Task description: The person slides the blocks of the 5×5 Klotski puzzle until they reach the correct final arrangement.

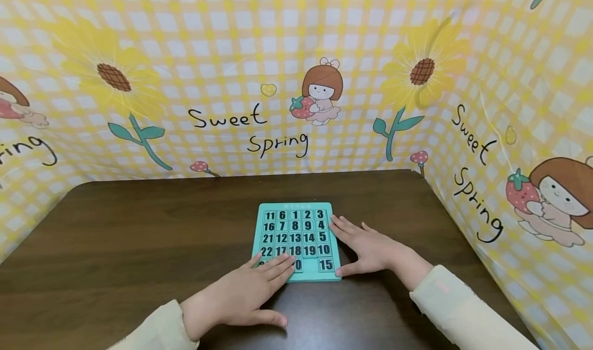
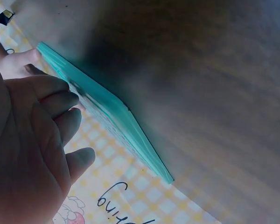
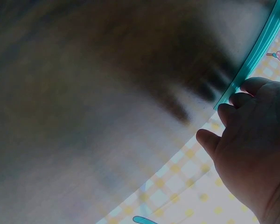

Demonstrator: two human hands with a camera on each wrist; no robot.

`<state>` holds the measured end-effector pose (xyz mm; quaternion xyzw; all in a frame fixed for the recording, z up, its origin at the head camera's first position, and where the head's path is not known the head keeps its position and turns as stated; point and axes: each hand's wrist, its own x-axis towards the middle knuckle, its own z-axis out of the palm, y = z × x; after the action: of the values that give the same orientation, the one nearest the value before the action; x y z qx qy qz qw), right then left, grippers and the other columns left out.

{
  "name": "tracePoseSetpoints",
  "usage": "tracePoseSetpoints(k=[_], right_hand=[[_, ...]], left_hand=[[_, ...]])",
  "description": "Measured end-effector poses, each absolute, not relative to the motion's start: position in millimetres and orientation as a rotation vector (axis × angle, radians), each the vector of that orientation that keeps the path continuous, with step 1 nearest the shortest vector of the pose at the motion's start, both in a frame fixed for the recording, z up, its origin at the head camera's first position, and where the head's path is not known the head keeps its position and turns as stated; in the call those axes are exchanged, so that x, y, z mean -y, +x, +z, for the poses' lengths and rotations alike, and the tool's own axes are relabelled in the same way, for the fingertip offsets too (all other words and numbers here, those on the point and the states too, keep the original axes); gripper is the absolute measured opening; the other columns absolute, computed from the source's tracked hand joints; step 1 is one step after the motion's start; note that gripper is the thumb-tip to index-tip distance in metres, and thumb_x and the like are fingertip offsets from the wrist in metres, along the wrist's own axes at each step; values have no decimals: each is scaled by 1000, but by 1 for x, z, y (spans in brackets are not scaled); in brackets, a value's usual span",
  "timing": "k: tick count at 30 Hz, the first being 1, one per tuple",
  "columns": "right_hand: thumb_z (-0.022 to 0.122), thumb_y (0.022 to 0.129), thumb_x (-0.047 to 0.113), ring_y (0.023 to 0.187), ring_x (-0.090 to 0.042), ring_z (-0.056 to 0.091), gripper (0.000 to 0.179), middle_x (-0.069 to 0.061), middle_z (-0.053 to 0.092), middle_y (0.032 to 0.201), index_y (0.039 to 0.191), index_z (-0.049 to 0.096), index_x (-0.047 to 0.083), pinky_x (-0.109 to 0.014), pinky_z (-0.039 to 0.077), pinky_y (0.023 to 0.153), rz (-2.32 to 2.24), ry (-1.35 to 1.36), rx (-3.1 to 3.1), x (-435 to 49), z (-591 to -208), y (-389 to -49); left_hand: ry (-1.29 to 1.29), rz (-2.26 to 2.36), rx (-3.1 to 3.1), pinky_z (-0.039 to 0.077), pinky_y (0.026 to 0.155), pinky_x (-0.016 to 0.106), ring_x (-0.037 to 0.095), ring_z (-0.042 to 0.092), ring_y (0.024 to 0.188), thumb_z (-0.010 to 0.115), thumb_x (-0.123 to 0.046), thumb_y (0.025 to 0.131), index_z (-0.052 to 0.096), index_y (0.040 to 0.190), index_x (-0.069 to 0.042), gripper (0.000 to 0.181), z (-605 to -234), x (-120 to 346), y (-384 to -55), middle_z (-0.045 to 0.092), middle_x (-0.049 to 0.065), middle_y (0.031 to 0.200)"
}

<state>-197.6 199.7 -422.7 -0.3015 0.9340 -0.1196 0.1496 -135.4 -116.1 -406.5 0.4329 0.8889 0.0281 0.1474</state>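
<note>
A turquoise sliding number puzzle (image 1: 298, 276) lies flat on the table, its tiles printed with black numbers. In its bottom row a gap shows left of the 15 tile (image 1: 326, 264). My left hand (image 1: 243, 293) reaches over the lower left corner, its fairly straight fingers resting on the bottom-row tiles and hiding some of them. Along the puzzle's right edge, my right hand (image 1: 372, 248) touches the frame with extended fingers, its thumb by the lower right corner. Both wrist views show the board's turquoise side from low down, beside the left palm (image 2: 32, 130) and the right palm (image 3: 256, 130).
The dark brown wooden table (image 1: 139, 237) extends on both sides of the puzzle. Behind it and along the right side hangs a yellow checked cloth (image 1: 222, 56) with flowers, cartoon figures and lettering.
</note>
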Motion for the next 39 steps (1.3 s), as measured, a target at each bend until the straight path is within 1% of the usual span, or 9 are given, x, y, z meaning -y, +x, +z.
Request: tracePoseSetpoints(k=[11,19,22,28,34,39], right_hand=[[64,84,69,156,-26,8,106,-2,3,169,161,12,16,-65,16,119,-335,-880,-2690,-200,-425,-198],[63,85,69,156,-26,7,107,-3,3,169,161,11,15,-66,15,119,-333,-876,-2687,-201,-425,-197],[62,85,69,156,-27,7,107,-3,3,169,161,11,15,-66,15,119,-334,-877,-2685,-200,-424,-197],[63,84,69,156,-26,8,107,-2,3,169,161,11,16,-65,16,119,-334,-870,-2693,-201,-423,-197],[64,84,69,156,-25,6,108,-2,1,169,161,10,17,-66,14,119,-328,-863,-2672,-201,-424,-197],[63,84,69,156,-25,6,108,-1,1,169,161,10,17,-65,15,120,-329,-864,-2681,-201,-425,-198]], left_hand=[[1339,48,-2574,23,120,60,19,16,155,36,-76,92,25,159,-12,93,-411,102,-136,18,2,167],[1396,31,-2576,24,119,60,20,18,155,37,-75,93,27,158,-11,92,-412,88,-138,20,4,167],[1384,31,-2567,24,119,60,20,17,155,37,-75,93,27,158,-11,92,-411,88,-139,19,3,167],[1289,68,-2579,21,120,60,20,15,156,37,-75,92,25,159,-12,93,-406,105,-137,17,2,168],[1245,101,-2622,25,117,63,24,20,154,36,-77,90,28,158,-10,95,-404,132,-129,21,5,167],[1253,101,-2667,27,115,64,25,23,154,36,-76,91,30,157,-9,94,-404,143,-125,23,6,166]])
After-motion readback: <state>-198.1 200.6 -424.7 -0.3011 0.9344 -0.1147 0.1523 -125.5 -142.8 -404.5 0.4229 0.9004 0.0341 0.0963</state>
